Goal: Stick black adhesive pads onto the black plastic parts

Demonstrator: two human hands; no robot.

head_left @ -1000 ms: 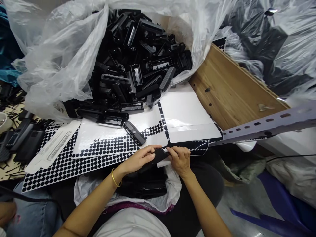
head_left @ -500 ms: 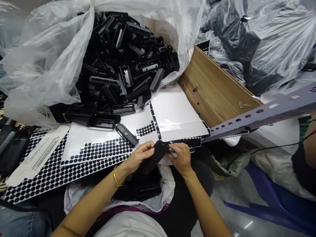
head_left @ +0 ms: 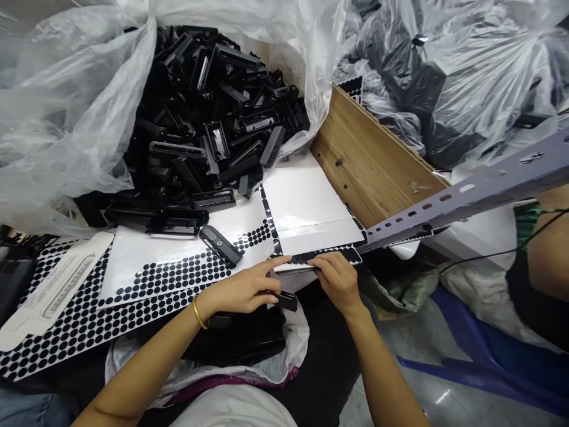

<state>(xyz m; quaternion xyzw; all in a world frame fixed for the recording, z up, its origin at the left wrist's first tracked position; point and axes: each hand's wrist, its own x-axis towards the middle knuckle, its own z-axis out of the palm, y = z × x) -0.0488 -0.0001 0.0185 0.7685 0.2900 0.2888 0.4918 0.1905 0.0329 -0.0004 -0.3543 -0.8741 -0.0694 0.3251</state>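
My left hand (head_left: pixel 242 289) is closed round a long black plastic part (head_left: pixel 284 299), whose end pokes out to the right below my fingers; its index finger stretches toward the edge of the sticker sheets. My right hand (head_left: pixel 338 277) pinches at the near edge of a white sheet with black round stickers (head_left: pixel 311 261). A single black part (head_left: pixel 221 245) lies on another dotted sticker sheet (head_left: pixel 169 270) just beyond my left hand. Below my hands, a plastic bag (head_left: pixel 249 341) in my lap holds more black parts.
A big clear bag spills a heap of black plastic parts (head_left: pixel 208 124) across the table's back. A wooden board (head_left: pixel 368 166) leans at the right. A perforated grey metal rail (head_left: pixel 466 193) crosses at the right. Another person's arm (head_left: pixel 546 261) shows at the far right. A white card (head_left: pixel 48 290) lies at left.
My left hand lowered the black part from the table edge toward my lap. My right hand let go of the part and moved to the sticker sheet's edge. The view shifted right.
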